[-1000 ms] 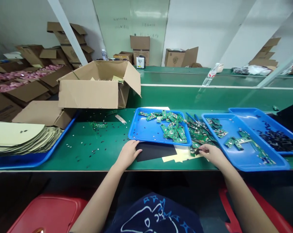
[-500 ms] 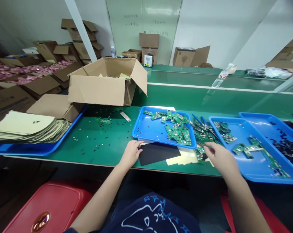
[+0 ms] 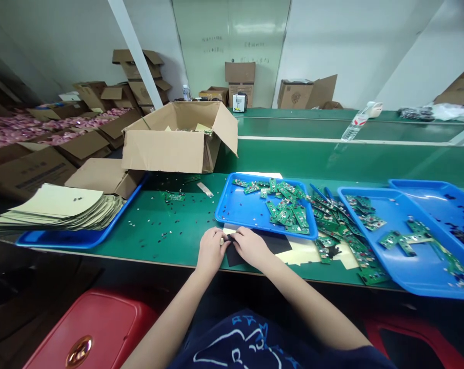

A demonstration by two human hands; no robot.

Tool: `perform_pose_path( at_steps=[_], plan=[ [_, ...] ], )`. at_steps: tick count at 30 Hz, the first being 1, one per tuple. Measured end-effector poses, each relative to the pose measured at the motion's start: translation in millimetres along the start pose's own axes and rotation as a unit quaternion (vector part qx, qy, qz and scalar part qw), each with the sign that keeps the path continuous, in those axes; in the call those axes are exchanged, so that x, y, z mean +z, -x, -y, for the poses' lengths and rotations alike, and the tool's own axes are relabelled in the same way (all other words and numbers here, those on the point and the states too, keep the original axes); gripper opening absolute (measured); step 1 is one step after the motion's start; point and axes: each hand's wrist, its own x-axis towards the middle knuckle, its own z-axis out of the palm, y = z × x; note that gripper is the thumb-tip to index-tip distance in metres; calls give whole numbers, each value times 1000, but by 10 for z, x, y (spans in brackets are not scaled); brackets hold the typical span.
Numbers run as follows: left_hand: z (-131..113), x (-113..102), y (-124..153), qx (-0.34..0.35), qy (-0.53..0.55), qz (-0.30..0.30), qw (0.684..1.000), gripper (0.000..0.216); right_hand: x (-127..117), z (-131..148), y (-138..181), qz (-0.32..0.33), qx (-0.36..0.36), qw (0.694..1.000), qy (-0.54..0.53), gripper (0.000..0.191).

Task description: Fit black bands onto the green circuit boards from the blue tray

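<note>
My left hand and my right hand meet at the table's front edge, fingertips nearly touching. Both are closed in a pinch around something small and dark, too small to make out. Beneath them lies a black sheet, its left part covered by my hands. Just beyond is a blue tray with green circuit boards heaped in its right half. Yellow paper sticks out to the right of the black sheet, next to more loose circuit boards.
Two further blue trays, one with circuit boards and one with small black parts, stand at the right. Left are an open cardboard box, a stack of yellow sheets and small scattered bits. A bottle leans behind.
My right hand has moved left from the loose circuit boards to meet my left hand over the black sheet. The whole view has shifted slightly.
</note>
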Motion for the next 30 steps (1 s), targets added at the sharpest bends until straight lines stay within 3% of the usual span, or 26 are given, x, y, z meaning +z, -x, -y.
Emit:
perform_pose_path(
  at_steps=[8,30],
  plan=[
    [89,71,108,-32,-24,-45,998,38,82,56,-117,34,-19,999,31,30],
    [106,107,130,-39,-23,-53,998,37,-13,64,-172,92,-42,994,34,37]
  ],
)
